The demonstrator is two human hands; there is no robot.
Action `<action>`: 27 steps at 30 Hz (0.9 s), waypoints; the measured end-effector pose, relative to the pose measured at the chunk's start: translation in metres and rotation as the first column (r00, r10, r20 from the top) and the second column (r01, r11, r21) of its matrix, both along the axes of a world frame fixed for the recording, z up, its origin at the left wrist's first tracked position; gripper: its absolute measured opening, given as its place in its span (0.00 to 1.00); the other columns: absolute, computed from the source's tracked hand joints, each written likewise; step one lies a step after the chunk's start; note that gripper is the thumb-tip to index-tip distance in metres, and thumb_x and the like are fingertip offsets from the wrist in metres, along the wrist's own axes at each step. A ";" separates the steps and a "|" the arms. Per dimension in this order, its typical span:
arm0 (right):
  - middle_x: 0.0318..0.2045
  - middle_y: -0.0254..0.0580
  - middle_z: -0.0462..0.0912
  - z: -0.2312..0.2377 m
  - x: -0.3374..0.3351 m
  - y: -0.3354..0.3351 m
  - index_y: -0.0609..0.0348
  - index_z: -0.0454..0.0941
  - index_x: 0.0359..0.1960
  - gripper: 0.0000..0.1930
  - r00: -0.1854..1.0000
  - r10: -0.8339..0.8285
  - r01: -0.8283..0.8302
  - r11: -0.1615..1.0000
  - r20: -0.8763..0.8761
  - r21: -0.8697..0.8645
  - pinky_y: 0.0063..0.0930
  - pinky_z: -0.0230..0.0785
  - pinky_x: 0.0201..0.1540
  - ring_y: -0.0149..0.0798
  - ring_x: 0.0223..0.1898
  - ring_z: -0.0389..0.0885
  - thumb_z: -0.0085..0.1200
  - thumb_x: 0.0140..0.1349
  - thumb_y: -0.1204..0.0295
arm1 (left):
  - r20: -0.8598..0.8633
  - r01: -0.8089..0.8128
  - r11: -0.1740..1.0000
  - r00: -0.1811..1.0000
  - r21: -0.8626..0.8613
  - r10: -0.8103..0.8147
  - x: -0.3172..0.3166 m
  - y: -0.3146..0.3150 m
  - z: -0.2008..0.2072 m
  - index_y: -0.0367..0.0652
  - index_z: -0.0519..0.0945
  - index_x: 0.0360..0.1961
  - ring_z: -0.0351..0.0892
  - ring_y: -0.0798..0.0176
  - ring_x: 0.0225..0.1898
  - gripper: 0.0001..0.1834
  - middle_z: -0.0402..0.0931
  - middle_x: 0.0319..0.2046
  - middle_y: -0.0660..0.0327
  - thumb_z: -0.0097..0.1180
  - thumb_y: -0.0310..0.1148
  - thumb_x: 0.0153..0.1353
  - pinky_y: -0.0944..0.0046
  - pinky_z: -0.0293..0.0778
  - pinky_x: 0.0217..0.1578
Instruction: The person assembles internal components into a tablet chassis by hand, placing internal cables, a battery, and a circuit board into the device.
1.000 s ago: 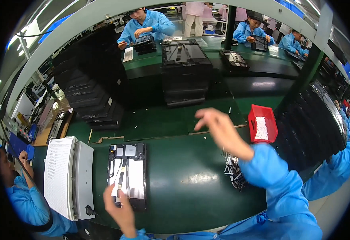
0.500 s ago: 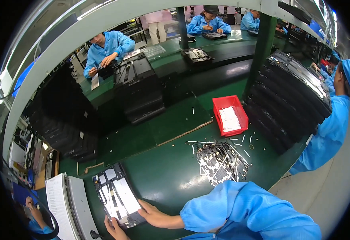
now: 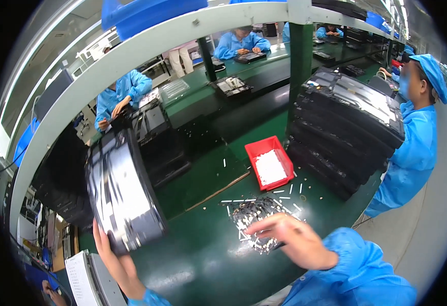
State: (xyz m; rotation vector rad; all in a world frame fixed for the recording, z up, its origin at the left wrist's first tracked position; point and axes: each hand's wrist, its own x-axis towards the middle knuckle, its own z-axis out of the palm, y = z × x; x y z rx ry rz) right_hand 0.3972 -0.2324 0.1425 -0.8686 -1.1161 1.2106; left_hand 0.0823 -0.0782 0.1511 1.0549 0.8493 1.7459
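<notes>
We see a black-framed panel (image 3: 121,194) tilted at the left, with its bright metallic face turned up toward us. It appears raised above the worktop (image 3: 198,270), and motion blurs its details. Its long axis runs steeply from the far end, at upper left, down to the near end, leaning a little rightward as it comes toward the person.

We find the left hand (image 3: 114,257) at the near left corner, its fingers (image 3: 98,237) grasping the panel along the edge. The right hand (image 3: 297,239) hovers over the near right part of a pile of small dark and white pieces (image 3: 254,217). Its fingers are loosely bent and blurred, so we cannot tell whether they pinch anything or touch the pile.

Just beyond the pile we note a red bin (image 3: 279,184) containing white pieces, with loose white strips (image 3: 278,192) scattered between them. A stack of black units (image 3: 336,148) stands to the right of the bin; another dark stack (image 3: 170,158) is partly hidden behind the panel. At lower left we see a printed sheet (image 3: 79,278), and at far right a person in blue (image 3: 415,137).
</notes>
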 end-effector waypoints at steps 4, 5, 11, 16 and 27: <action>0.40 0.53 0.77 -0.035 0.053 -0.053 0.68 0.69 0.44 0.22 0.885 -0.447 0.438 0.894 -0.131 -0.097 0.33 0.67 0.52 0.42 0.46 0.77 0.34 0.70 0.58 | 0.005 0.233 0.973 0.972 0.000 -0.233 0.026 0.125 0.034 0.38 0.68 0.56 0.70 0.63 0.53 0.20 0.70 0.52 0.57 0.49 0.35 0.65 0.61 0.65 0.53; 0.39 0.52 0.78 -0.046 0.067 -0.067 0.68 0.69 0.44 0.21 0.842 -0.518 0.506 0.855 -0.147 -0.114 0.32 0.68 0.50 0.41 0.45 0.78 0.35 0.70 0.58 | -0.002 0.270 0.962 0.963 -0.036 -0.270 0.028 0.158 0.041 0.39 0.71 0.53 0.71 0.63 0.52 0.17 0.72 0.51 0.58 0.50 0.34 0.64 0.61 0.65 0.52; 0.30 0.45 0.79 -0.072 0.113 -0.145 0.62 0.69 0.40 0.17 0.522 -0.835 0.799 0.550 -0.173 -0.243 0.27 0.69 0.42 0.35 0.35 0.78 0.35 0.70 0.59 | -0.221 0.038 0.953 0.969 -0.300 -0.109 0.082 0.282 0.039 0.43 0.75 0.51 0.76 0.64 0.45 0.17 0.77 0.41 0.62 0.54 0.34 0.60 0.60 0.72 0.40; 0.27 0.43 0.78 -0.079 0.121 -0.157 0.61 0.68 0.38 0.17 0.430 -0.885 0.849 0.463 -0.176 -0.253 0.26 0.68 0.38 0.34 0.32 0.77 0.34 0.71 0.59 | -0.720 -0.404 0.775 0.318 0.486 0.617 0.042 0.335 -0.001 0.42 0.73 0.53 0.74 0.52 0.48 0.21 0.74 0.49 0.56 0.54 0.29 0.56 0.54 0.66 0.51; 0.35 0.53 0.80 0.004 0.099 -0.129 0.65 0.70 0.43 0.18 0.758 -0.593 0.487 0.792 0.271 0.368 0.37 0.71 0.42 0.44 0.35 0.80 0.33 0.70 0.62 | -0.693 0.218 0.730 0.566 0.647 0.446 0.196 0.091 0.010 0.36 0.78 0.36 0.73 0.53 0.47 0.08 0.75 0.43 0.52 0.48 0.21 0.58 0.59 0.67 0.50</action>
